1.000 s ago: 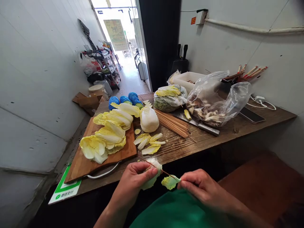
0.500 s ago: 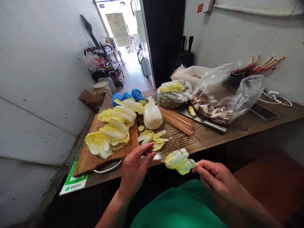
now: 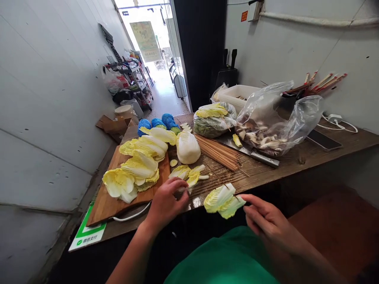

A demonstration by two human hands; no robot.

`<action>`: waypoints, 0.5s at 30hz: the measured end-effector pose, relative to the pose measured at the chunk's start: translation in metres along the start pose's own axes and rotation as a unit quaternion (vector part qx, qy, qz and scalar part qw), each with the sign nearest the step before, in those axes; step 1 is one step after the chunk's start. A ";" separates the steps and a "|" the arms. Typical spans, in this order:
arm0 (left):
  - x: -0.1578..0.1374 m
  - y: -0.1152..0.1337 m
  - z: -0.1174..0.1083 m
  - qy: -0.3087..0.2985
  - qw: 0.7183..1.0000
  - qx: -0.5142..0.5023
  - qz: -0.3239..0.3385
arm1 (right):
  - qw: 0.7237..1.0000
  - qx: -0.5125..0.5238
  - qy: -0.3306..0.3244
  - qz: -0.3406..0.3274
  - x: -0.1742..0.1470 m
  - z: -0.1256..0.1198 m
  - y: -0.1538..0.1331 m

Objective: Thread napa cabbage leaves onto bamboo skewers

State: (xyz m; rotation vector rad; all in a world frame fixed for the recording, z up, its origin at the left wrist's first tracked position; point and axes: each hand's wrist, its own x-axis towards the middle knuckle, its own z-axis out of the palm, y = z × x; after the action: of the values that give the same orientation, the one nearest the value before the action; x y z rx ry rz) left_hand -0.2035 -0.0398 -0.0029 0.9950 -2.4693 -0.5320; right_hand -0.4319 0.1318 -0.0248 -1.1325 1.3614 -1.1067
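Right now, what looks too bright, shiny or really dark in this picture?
In the head view, the doorway glares nearly white, probably from daylight; in the same head view, the mushroom bag has shiny streaks and the wooden table glints near its front edge; also in the head view, the space below is almost black, while the skewered cabbage pieces look fairly clear.

The left hand (image 3: 169, 199) reaches over the near edge of the counter (image 3: 257, 175), thumb and fingers curved apart; the right hand (image 3: 268, 219), before that edge, pinches tightly.
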 end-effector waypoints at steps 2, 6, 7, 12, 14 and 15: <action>0.002 0.004 -0.009 -0.014 0.991 -0.112 -0.067 | 1.000 0.016 -0.006 0.005 0.007 0.003 0.007; 0.011 0.005 -0.018 -0.056 0.901 -0.389 -0.185 | 0.992 0.093 -0.069 0.042 0.024 0.011 0.019; 0.014 0.005 -0.017 -0.050 0.863 -0.463 -0.197 | 0.988 0.115 -0.090 0.051 0.028 0.014 0.021; 0.025 0.001 -0.009 0.000 0.727 -0.638 -0.255 | 0.972 0.187 -0.131 0.061 0.040 0.024 0.024; 0.027 0.000 -0.006 0.012 0.718 -0.639 -0.277 | 0.972 0.186 -0.134 0.060 0.039 0.026 0.023; 0.027 0.000 -0.005 0.013 0.715 -0.639 -0.282 | 0.972 0.183 -0.136 0.062 0.039 0.026 0.022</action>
State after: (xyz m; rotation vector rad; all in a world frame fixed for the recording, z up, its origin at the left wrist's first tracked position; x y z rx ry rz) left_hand -0.2185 -0.0602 0.0078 0.9746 -1.0674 -1.9809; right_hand -0.4095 0.0955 -0.0538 -0.8787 0.9522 -1.0182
